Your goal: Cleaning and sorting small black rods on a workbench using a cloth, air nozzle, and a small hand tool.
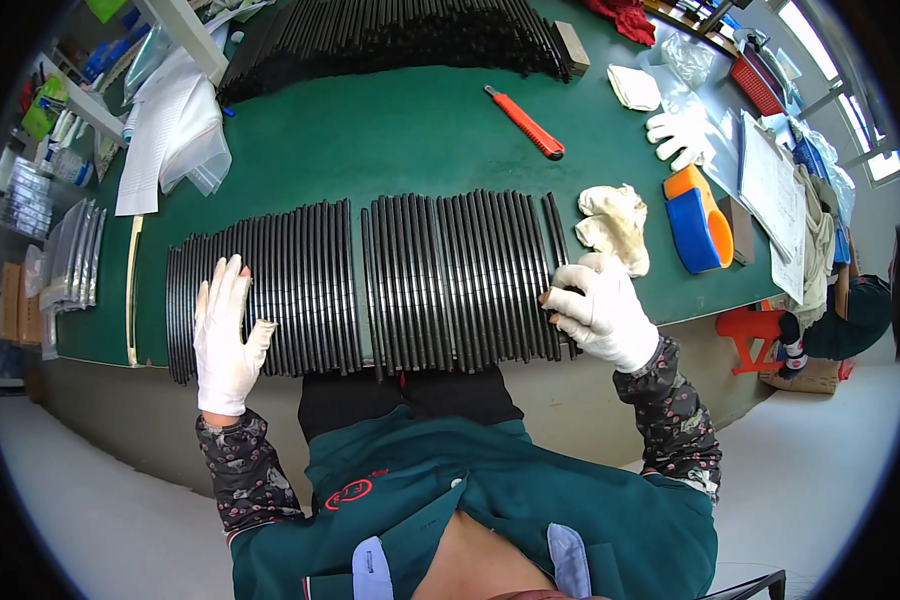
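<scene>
Green table (420, 140), hands (225, 340) flanking black rods (370, 285)

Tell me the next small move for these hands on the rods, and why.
Probably slide the right hand leftward, pushing the right batch of black rods toward the left batch. A narrow gap splits the row, the left hand lies flat bracing the far side, and one rod at the right edge sits slightly apart.

both gloved hands, left hand (225, 340) and right hand (602, 310), rest on black rods (420, 285).
</scene>
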The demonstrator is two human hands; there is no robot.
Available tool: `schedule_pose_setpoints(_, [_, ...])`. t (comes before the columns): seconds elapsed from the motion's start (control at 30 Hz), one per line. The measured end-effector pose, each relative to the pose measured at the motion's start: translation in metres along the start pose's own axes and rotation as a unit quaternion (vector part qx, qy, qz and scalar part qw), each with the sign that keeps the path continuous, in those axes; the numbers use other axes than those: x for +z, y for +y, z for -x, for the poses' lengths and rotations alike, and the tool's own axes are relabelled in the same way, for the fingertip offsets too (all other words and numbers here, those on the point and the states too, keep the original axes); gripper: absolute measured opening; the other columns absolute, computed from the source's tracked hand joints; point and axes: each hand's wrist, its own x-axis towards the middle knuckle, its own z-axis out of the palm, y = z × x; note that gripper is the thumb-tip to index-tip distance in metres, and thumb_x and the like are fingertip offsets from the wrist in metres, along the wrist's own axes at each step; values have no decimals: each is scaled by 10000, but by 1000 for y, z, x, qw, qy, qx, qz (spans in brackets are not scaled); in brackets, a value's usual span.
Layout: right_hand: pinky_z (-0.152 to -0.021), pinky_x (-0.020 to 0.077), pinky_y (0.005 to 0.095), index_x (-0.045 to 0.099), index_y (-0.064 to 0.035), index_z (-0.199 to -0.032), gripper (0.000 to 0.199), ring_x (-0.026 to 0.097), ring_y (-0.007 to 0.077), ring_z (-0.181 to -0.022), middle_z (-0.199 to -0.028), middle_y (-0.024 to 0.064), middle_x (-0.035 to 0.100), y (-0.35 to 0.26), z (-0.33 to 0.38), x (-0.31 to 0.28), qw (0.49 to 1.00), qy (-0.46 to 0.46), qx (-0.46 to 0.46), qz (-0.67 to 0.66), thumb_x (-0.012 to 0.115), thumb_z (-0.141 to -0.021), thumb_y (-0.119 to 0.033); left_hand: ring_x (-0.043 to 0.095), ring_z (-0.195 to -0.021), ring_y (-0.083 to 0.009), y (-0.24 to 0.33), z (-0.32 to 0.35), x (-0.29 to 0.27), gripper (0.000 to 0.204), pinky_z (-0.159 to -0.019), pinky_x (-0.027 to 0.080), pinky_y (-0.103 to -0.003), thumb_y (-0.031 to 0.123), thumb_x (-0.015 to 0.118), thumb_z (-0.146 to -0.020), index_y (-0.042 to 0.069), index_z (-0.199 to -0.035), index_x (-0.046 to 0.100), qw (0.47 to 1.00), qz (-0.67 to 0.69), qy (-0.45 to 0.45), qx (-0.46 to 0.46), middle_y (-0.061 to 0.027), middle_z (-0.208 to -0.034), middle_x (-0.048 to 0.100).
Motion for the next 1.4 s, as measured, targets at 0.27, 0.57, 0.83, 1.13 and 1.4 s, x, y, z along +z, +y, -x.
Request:
schedule_pose_setpoints(0.27, [-755, 444, 404, 621, -120, -889, 323, 570, 261, -895, -987, 36, 602, 1, -12, 1, 998, -6, -42, -42, 775, -609, -169, 374, -1375, -355, 2, -1, 0, 605, -1129, 269, -527, 336, 615, -902, 21, -1386, 434, 1000, 7, 4, -3, -164, -1461, 425])
schedule_pose_setpoints(0.57, [-741, 446, 412, 615, -100, -878, 289, 573, 263, -898, -988, 38, 602, -9, -26, -4, 998, -24, -48, -29, 759, -641, -183, 381, -1373, -345, 3, 1, -2, 604, -1132, 273, -516, 330, 628, -891, 23, -1378, 443, 1000, 3, 5, -9, -153, -1459, 432])
schedule_pose_setpoints(0.83, [-813, 432, 410, 615, -115, -878, 262, 551, 255, -964, -1002, 31, 594, -7, -21, 5, 997, -40, -48, -40, 753, -672, -200, 379, -1374, -343, 4, -1, -2, 615, -1134, 276, -515, 207, 684, -826, 29, -1367, 452, 1000, 9, 8, -12, -148, -1456, 437])
schedule_pose_setpoints(1.13, [-839, 433, 405, 618, -129, -929, 275, 551, 264, -993, -998, 32, 590, -13, -31, 4, 995, -76, -59, -34, 739, -691, -195, 377, -1376, -336, 4, 0, -1, 614, -1136, 273, -517, 150, 687, -800, 28, -1358, 461, 1000, 14, 6, -24, -144, -1454, 439])
schedule_pose_setpoints(1.4, [-867, 430, 408, 615, -111, -938, 282, 552, 259, -1020, -970, 31, 594, -26, -44, 1, 994, -89, -65, -3, 734, -699, -203, 378, -1376, -330, 5, -1, -1, 612, -1137, 271, -517, 171, 711, -779, 22, -1330, 489, 999, 24, 10, -29, -140, -1447, 447])
